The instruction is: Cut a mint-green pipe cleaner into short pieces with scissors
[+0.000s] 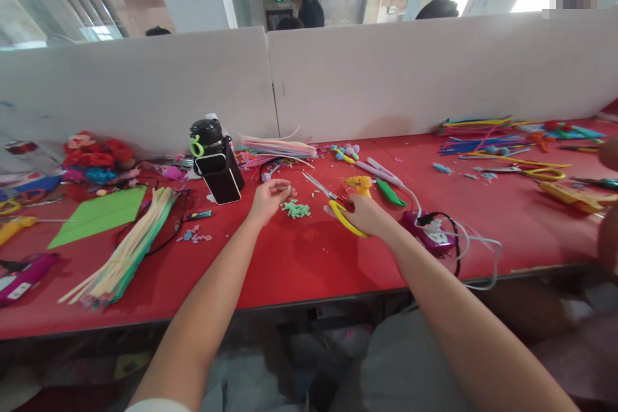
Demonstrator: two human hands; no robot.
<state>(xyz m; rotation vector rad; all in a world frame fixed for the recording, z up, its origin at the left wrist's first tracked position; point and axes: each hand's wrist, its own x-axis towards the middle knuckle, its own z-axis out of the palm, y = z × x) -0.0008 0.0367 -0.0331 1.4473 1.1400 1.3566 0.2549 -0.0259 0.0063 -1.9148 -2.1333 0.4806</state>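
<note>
Scissors [338, 203], mid-frame, are partly hidden by the right hand [365, 214], fingers curled round them; whether the left hand [270, 197] pinches anything, I cannot tell.

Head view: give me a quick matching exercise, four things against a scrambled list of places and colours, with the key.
1. scissors
2. pile of green pieces
3. drink bottle
4. power strip beside the right forearm

A. mostly black
B. purple casing
C. in the right hand
D. on the red table, between the two hands

Pairs: 1-C, 2-D, 3-A, 4-B
</note>
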